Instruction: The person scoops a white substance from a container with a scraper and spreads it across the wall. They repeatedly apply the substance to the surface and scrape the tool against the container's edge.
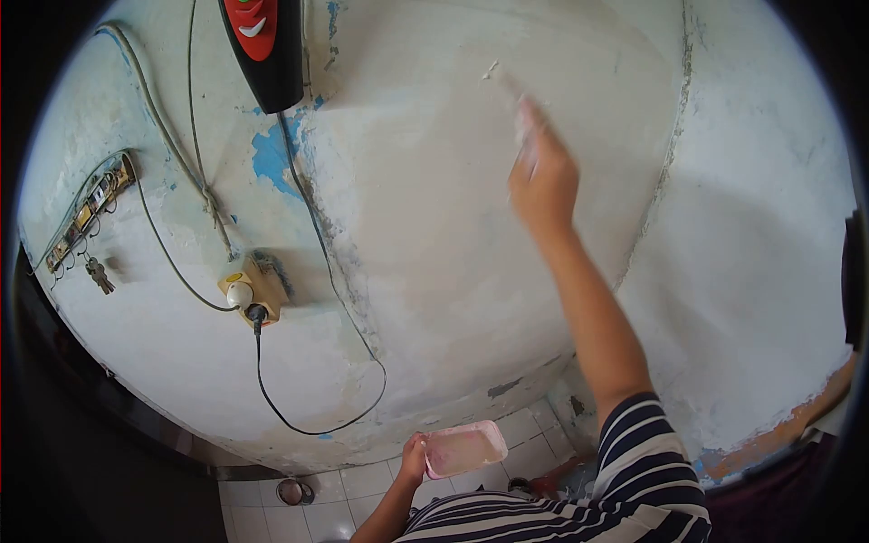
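My right hand (pixel 545 176) is raised against the wall (pixel 434 163), its fingers closed round a slim pale tool (pixel 522 134). Motion smears the tool, so I cannot tell its exact kind. Just beyond its tip, a small dab of white paste (pixel 490 71) sticks to the wall. Low down, my left hand (pixel 414 458) grips the left end of a pink rectangular plastic tub (pixel 493 438). A whitish film and smears coat the inside of the tub. The wall surface near my right hand looks greyish beige and smoothed over.
Two plugs sit in a socket block (pixel 262 288) on the left, with cables looping down the wall. A black and red device (pixel 272 54) hangs at the top. Keys (pixel 100 274) dangle from a hook rack (pixel 90 213). A round tin (pixel 294 491) stands on the tiled floor (pixel 330 520).
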`<state>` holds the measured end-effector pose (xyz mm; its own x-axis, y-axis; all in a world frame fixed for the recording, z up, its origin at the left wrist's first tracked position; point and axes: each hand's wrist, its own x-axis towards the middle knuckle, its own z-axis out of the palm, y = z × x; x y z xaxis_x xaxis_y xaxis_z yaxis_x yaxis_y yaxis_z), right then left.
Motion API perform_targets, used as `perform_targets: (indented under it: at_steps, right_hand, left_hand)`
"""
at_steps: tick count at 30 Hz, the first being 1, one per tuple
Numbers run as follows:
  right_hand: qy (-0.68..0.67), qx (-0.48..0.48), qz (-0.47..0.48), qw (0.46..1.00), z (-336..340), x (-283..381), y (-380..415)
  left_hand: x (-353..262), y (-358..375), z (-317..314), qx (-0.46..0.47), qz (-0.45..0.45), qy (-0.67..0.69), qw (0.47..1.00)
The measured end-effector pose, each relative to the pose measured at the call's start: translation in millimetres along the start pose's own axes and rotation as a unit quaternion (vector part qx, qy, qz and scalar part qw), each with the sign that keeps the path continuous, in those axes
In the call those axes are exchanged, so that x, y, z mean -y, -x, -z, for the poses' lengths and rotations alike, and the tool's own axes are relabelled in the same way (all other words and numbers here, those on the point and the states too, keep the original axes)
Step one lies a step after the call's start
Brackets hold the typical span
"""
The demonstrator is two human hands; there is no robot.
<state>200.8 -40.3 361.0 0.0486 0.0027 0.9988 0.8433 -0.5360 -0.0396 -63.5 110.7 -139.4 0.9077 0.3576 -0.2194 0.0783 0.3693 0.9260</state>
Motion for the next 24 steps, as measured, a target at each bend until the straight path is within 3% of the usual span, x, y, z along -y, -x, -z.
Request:
perform_targets:
  at_steps: [3,5,9,12,14,17,19,20,22,23,24]
  right_hand:
    - [0.056,-0.039,0.015,0.998,-18,-28,-32]
    - [0.141,0.053,0.012,0.988,-39,-20,-15]
    - [0.013,0.105,0.115,0.988,-41,43,66]
    - [-0.017,0.163,0.029,0.986,-14,40,51]
    - [-0.005,0.065,0.019,0.998,-2,15,4]
    - [0.051,0.009,0.010,0.999,-3,-15,-37]
    - [0.159,0.136,-0.051,0.976,-15,-12,-35]
    - [0.143,0.142,-0.034,0.979,-21,2,-14]
    - [0.040,0.015,0.108,0.993,-45,24,30]
    - [0.038,0.018,0.107,0.993,-33,34,38]
    - [-0.012,0.116,0.063,0.991,-19,47,40]
  left_hand:
    - [-2,9,4,-0.003,0.003,-0.001,1.000]
    - [-9,10,5,0.001,0.001,-0.027,1.000]
    - [-16,11,-7,-0.006,0.013,-0.033,0.999]
    - [-24,9,-7,0.001,-0.009,-0.029,1.000]
    - [-23,11,-8,0.003,-0.019,-0.021,1.000]
    - [-18,15,-4,0.000,0.017,-0.033,0.999]
    - [-10,14,-1,-0.002,-0.006,-0.046,0.999]
    - [-8,10,2,0.000,-0.008,-0.046,0.999]
    - [3,7,3,0.000,-0.001,-0.019,1.000]
    - [2,9,2,-0.002,0.001,-0.019,1.000]
    - [-5,6,0,0.005,0.006,-0.037,0.999]
